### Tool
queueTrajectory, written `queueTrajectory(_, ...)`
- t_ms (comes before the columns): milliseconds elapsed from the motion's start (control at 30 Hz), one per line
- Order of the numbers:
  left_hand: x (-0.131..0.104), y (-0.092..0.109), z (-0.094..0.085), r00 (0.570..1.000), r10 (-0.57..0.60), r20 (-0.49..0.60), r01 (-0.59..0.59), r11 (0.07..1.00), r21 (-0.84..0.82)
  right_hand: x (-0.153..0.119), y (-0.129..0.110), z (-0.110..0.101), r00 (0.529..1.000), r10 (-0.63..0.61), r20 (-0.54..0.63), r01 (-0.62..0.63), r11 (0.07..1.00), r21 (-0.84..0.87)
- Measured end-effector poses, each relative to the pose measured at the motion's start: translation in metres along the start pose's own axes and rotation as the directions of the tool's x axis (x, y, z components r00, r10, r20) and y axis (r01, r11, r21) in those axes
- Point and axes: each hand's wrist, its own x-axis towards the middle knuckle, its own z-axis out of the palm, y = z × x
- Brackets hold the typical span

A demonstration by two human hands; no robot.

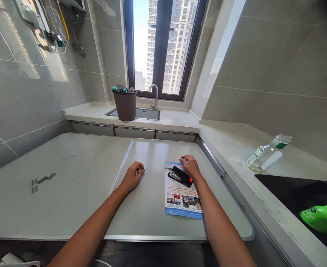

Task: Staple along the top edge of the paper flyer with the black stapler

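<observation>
Left hand (134, 174) loosely curled, right hand (191, 167) half-open beside black item (180, 176); both empty.

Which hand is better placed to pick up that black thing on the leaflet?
Probably the right hand: it is close beside the black thing on the leaflet, while the left hand is apart, past the leaflet's left edge.

- Dark-framed, 2-panel glass window (162, 46), daylit, beyond the left hand (132, 176) and right hand (191, 167)
- Glossy grey tiled wall (41, 98), left of the left hand
- L-shaped white countertop (221, 137), beyond and right of the right hand
</observation>
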Motion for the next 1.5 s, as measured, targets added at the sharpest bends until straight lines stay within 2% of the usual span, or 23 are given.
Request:
queueTrajectory(67,0.0,0.0,0.001,1.0,0.006,0.021,-0.006,1.0,0.004,-0.001,-0.01,-0.006,0.988,-0.01,0.153,0.003,0.999,0.048)
queueTrajectory(167,-0.001,0.002,0.001,0.998,0.018,0.064,-0.019,1.0,0.01,-0.007,-0.027,-0.009,0.903,-0.058,0.425,0.008,0.993,0.118)
queueTrajectory(233,-0.001,0.005,0.001,0.994,0.02,0.108,-0.023,0.999,0.023,-0.011,-0.04,-0.004,0.859,-0.062,0.508,0.001,0.993,0.12)
queueTrajectory(333,-0.003,0.008,0.002,0.976,0.057,0.208,-0.072,0.995,0.066,-0.016,-0.063,0.017,0.86,-0.065,0.506,0.017,0.995,0.099)
queueTrajectory(467,-0.006,0.011,0.007,0.928,0.141,0.344,-0.22,0.954,0.203,-0.018,-0.09,0.049,0.883,-0.12,0.453,0.034,0.981,0.193)
queueTrajectory(533,-0.008,0.013,0.009,0.906,0.16,0.392,-0.281,0.919,0.276,-0.018,-0.098,0.058,0.889,-0.128,0.439,0.037,0.977,0.21)
queueTrajectory(633,-0.01,0.015,0.01,0.889,0.171,0.425,-0.329,0.884,0.333,-0.017,-0.105,0.055,0.91,-0.134,0.393,0.056,0.977,0.204)
queueTrajectory(700,-0.01,0.016,0.01,0.881,0.175,0.439,-0.35,0.867,0.355,-0.018,-0.107,0.043,0.921,-0.175,0.349,0.105,0.972,0.212)
queueTrajectory(733,-0.01,0.016,0.01,0.877,0.177,0.446,-0.36,0.857,0.368,-0.018,-0.108,0.034,0.909,-0.221,0.354,0.146,0.963,0.228)
queueTrajectory(767,-0.01,0.016,0.01,0.875,0.18,0.45,-0.371,0.847,0.382,-0.019,-0.108,0.026,0.878,-0.28,0.389,0.193,0.949,0.248)
queueTrajectory(800,-0.01,0.015,0.01,0.873,0.182,0.453,-0.379,0.837,0.395,-0.02,-0.108,0.017,0.824,-0.341,0.453,0.238,0.933,0.268)
queueTrajectory(900,-0.01,0.014,0.012,0.874,0.188,0.448,-0.39,0.822,0.415,-0.025,-0.108,0.0,0.619,-0.425,0.661,0.339,0.903,0.263)
queueTrajectory(933,-0.011,0.014,0.012,0.876,0.186,0.444,-0.386,0.823,0.416,-0.027,-0.109,-0.003,0.577,-0.42,0.7,0.36,0.9,0.244)
queueTrajectory(1000,-0.01,0.014,0.013,0.885,0.177,0.43,-0.368,0.832,0.415,-0.03,-0.111,-0.004,0.547,-0.411,0.729,0.391,0.896,0.212)
queueTrajectory(1133,-0.009,0.013,0.011,0.904,0.168,0.393,-0.33,0.858,0.393,-0.034,-0.12,-0.003,0.582,-0.446,0.68,0.426,0.88,0.212)
queueTrajectory(1233,-0.008,0.009,0.011,0.922,0.158,0.354,-0.298,0.873,0.386,-0.033,-0.124,-0.004,0.64,-0.438,0.631,0.349,0.898,0.269)
queueTrajectory(1333,-0.006,0.004,0.012,0.939,0.112,0.325,-0.246,0.879,0.409,-0.028,-0.12,0.0,0.703,-0.367,0.609,0.18,0.92,0.347)
queueTrajectory(1400,-0.005,0.002,0.013,0.947,0.091,0.307,-0.222,0.877,0.425,-0.024,-0.114,0.004,0.743,-0.297,0.6,0.02,0.906,0.424)
queueTrajectory(1500,-0.004,0.0,0.013,0.95,0.099,0.297,-0.227,0.87,0.439,-0.019,-0.104,0.006,0.817,-0.145,0.558,-0.249,0.784,0.569)
